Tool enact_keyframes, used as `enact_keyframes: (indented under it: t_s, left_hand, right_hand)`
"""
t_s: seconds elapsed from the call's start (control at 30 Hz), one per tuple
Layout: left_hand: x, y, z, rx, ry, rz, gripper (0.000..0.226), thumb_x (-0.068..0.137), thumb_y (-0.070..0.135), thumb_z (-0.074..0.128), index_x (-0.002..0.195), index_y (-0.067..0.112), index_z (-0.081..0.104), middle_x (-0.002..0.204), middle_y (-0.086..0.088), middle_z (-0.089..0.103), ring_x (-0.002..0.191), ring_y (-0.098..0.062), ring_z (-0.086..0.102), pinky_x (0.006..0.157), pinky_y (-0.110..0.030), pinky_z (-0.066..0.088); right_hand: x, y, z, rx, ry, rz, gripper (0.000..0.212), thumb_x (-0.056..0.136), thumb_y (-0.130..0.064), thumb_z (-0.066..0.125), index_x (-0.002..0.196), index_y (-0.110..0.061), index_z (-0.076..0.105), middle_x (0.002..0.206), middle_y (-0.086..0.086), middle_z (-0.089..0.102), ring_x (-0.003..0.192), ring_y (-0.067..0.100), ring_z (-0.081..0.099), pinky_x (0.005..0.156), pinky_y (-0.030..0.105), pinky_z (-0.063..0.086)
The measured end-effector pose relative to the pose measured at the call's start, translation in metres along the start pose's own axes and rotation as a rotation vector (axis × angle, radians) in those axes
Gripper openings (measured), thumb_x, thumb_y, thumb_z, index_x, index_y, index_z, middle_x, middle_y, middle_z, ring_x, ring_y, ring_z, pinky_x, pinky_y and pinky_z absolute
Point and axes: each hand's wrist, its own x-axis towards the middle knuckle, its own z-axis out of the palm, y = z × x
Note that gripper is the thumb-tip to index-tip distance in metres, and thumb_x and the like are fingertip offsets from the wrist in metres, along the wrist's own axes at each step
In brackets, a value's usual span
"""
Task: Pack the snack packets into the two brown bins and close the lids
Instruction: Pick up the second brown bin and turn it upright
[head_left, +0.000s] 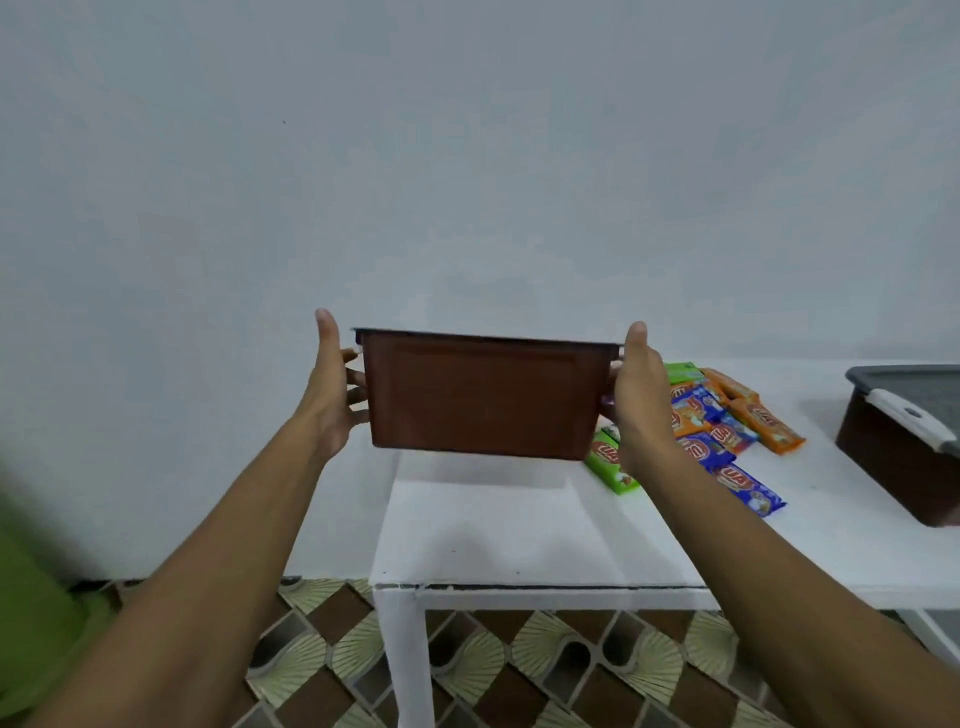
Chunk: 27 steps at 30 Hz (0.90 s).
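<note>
Both hands, left hand (332, 387) and right hand (638, 402), grip the ends of a brown bin (483, 400), lifted above the white table (519, 535).
Head view: snack packets (727, 431) lie heaped on the table behind the right hand; a second brown bin (893, 462), grey-lidded, stands far right. Pale wall (467, 156) behind; brown-and-cream patterned floor tiles (545, 675) below.

The bin (483, 397) is brown, the table (519, 525) white, packets (727, 431) orange, blue, green
</note>
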Motion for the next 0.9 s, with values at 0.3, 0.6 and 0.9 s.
enact_keyframes:
  t_s: [0.3,0.6,0.9]
  left_hand:
    - [-0.005,-0.029,0.011,0.175,-0.055,-0.078,0.066,0.083,0.070,0.052,0.120,0.016,0.043,0.104,-0.003,0.059,0.092,-0.022,0.063,0.075,-0.043,0.058]
    - [-0.008,-0.073,0.016,0.766,0.033,0.005,0.065,0.091,0.047,0.059,0.137,0.013,0.028,0.136,-0.016,0.049,0.111,-0.033,0.057,0.082,-0.040,0.052]
    - [-0.009,-0.068,0.028,1.181,0.079,0.264,0.071,0.091,0.058,0.050,0.144,0.014,0.032,0.145,-0.015,0.039,0.129,-0.035,0.045,0.098,-0.049,0.043]
  right_hand:
    - [-0.001,0.026,-0.028,0.070,-0.122,0.289,0.033,0.094,-0.051,0.052,0.108,-0.022,0.060,0.105,0.005,0.067,0.093,0.022,0.063,0.070,0.035,0.053]
    - [0.000,0.056,-0.041,-0.355,-0.138,0.342,0.056,0.095,-0.037,0.056,0.138,-0.012,0.028,0.130,0.012,0.051,0.111,0.028,0.057,0.076,0.039,0.051]
    - [0.005,0.062,-0.047,-0.448,-0.188,0.264,0.053,0.096,-0.051,0.046,0.135,-0.016,0.041,0.130,0.009,0.054,0.114,0.026,0.057,0.091,0.043,0.051]
